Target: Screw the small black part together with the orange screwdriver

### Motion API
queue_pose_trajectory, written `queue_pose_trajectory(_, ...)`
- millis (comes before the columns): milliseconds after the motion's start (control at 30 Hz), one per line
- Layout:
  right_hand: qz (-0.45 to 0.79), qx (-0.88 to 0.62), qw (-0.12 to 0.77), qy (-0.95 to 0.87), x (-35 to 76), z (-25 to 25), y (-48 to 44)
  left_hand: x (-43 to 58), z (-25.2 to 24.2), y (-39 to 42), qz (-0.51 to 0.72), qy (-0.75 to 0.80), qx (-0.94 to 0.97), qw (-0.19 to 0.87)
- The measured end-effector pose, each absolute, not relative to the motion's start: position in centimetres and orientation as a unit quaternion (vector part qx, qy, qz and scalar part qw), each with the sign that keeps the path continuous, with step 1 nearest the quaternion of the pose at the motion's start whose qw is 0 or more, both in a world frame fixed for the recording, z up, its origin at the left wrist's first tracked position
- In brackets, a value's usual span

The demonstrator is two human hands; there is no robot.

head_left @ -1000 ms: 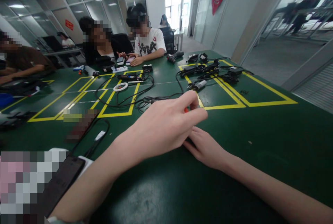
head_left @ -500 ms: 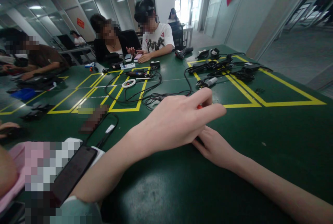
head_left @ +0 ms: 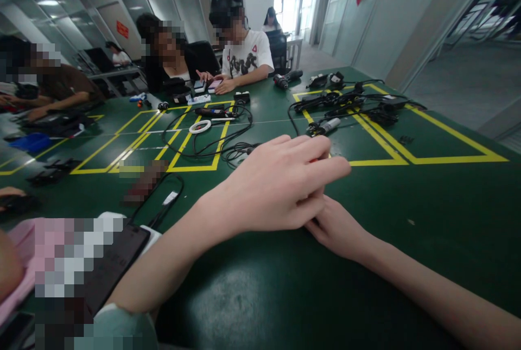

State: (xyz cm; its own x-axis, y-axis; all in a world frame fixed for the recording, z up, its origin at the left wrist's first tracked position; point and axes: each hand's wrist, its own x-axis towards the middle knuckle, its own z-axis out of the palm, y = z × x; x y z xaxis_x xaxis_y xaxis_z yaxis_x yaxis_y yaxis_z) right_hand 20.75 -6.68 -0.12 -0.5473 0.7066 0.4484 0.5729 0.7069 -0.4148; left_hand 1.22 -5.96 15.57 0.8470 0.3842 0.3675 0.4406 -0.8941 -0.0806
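Note:
My left hand (head_left: pixel 280 184) reaches in from the lower left, held above the green table (head_left: pixel 407 203). Its fingers are curled together, with the back of the hand toward me. A small orange-red bit (head_left: pixel 314 160) shows between the index finger and the others; the rest of that thing is hidden. Behind and below it, my right hand (head_left: pixel 338 226) comes from the lower right. Its fingertips meet the left hand's fingers and are mostly covered. Both hands are closed at the same spot, and what they hold cannot be made out.
Looped black cables (head_left: pixel 240 149) and a white ring (head_left: pixel 200 126) lie ahead. More cables (head_left: pixel 345 103) and a power drill (head_left: pixel 287 78) sit farther right. A phone (head_left: pixel 118 263) lies by my left forearm. Two people (head_left: pixel 246 59) sit across the table, handling phones.
The left hand's lower fingers have shifted slightly and curl over the right fingertips more. The right hand stays almost in place. The view has tilted a little.

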Motion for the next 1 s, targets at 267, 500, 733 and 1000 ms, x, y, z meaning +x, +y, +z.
queue_pose_trajectory(267, 0.123, -0.378, 0.285, -0.872, 20.73, -0.01, -6.74, 1.27, 15.32, -5.62, -0.175, -0.216, -0.958, 0.065)
queue_pose_trajectory(500, 0.117, -0.375, 0.291, -0.872, 20.64, -0.25, -6.66, 0.86, 15.41, -5.19, -0.198, -0.193, -0.96, 0.042)
queue_pose_trajectory(733, 0.112, -0.374, 0.291, -0.873, 20.7, -0.38, -6.6, 0.95, 15.12, -5.23, -0.198, -0.198, -0.959, 0.047)
queue_pose_trajectory(1000, 0.108, -0.37, 0.292, -0.876, 20.67, -0.42, -6.58, 0.87, 15.06, -5.14, -0.203, -0.184, -0.962, 0.008)
